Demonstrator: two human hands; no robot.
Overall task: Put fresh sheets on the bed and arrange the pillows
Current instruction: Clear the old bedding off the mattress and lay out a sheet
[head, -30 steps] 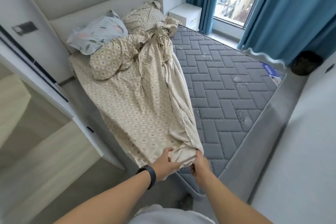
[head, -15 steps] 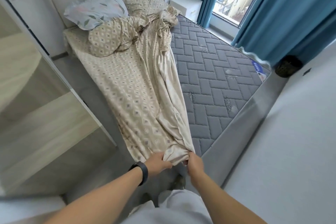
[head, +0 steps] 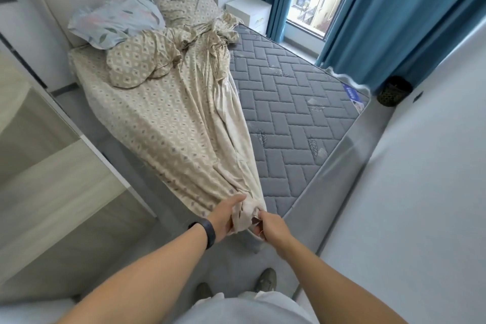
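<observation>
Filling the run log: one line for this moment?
left hand grips sheet corner | right hand grips same corner | mattress half bare

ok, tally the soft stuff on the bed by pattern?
Beige diamond: 3, the sheet and 2 pillows
Grey leaf print: 1 pillow
Total: 4

Both arms extended fwd & down, forearms bare, converging twd centre. Left hand (head: 226, 214): fingers curled, gripping bunched fabric, back of hand up; dark band on left wrist. Right hand (head: 271, 226): close beside left, nearly touching, fingers curled in, pinching same bunch from right side. Feet visible below, betw. the arms.
</observation>
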